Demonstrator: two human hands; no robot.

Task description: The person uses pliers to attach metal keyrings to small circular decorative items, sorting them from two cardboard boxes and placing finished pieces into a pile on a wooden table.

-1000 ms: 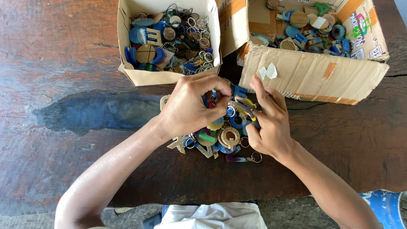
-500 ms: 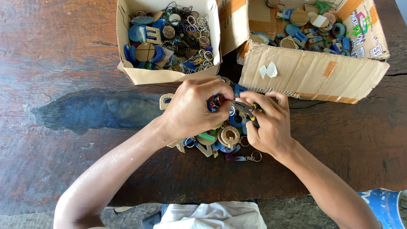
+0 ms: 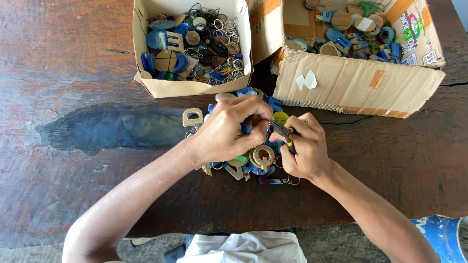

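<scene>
My left hand (image 3: 229, 129) is closed over a small blue piece (image 3: 245, 127) held above a pile of key rings and flat wooden and blue shapes (image 3: 253, 158) on the wooden table (image 3: 87, 73). My right hand (image 3: 304, 146) grips small pliers (image 3: 282, 130) with yellow and black handles, their tip pointing left at the piece in my left fingers. The two hands touch over the pile. A wooden letter shape (image 3: 192, 117) lies just left of my left hand.
A small open cardboard box (image 3: 195, 87) of rings and round blue and wooden pieces stands behind the pile. A larger cardboard box (image 3: 360, 83) with similar pieces sits at the back right. A blue container (image 3: 443, 234) shows at the lower right edge.
Both hands have shifted slightly, staying together over the pile. The pliers' tip has turned closer to the piece in my left fingers.
</scene>
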